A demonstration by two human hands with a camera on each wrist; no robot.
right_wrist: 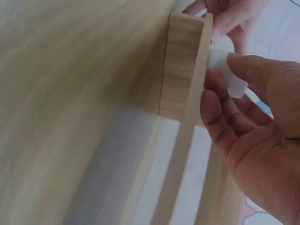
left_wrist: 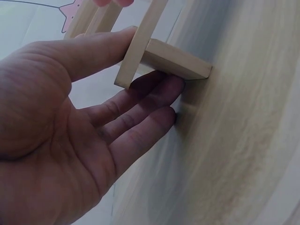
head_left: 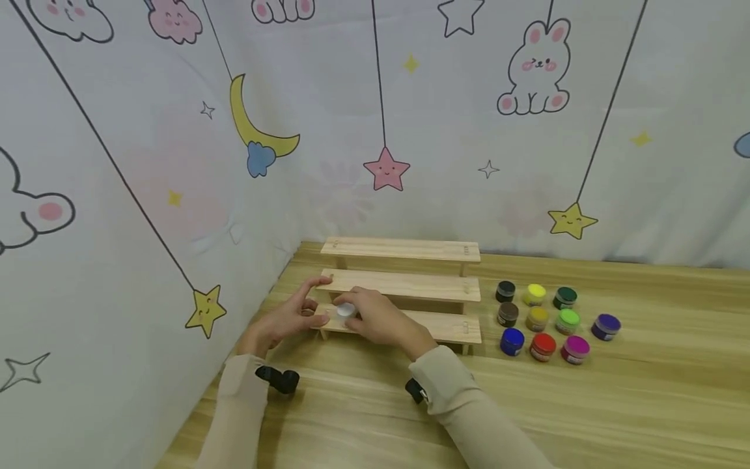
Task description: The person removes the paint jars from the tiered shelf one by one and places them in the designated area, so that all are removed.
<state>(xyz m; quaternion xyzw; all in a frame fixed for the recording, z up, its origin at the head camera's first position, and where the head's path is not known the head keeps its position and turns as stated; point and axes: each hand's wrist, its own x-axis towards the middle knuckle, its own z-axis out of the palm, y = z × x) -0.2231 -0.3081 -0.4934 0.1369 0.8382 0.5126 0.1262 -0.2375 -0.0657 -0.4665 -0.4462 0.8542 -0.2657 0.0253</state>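
A three-tier wooden shelf (head_left: 404,284) stands on the table, with its lowest board in front of my hands. My right hand (head_left: 377,319) pinches a small white jar (head_left: 346,310) on the left part of that lowest board. In the right wrist view, thumb and fingertips lie on both sides of the white jar (right_wrist: 226,70). At the shelf's left end, my left hand (head_left: 287,319) grips the lowest board; in the left wrist view, the thumb touches the board's edge (left_wrist: 136,56) and the other fingers lie underneath, near the leg (left_wrist: 180,61).
Several small paint jars stand in rows to the right of the shelf, among them a blue jar (head_left: 512,341), a red jar (head_left: 543,347) and a purple jar (head_left: 606,327). Printed cloth (head_left: 328,117) hangs behind the table and along its left side.
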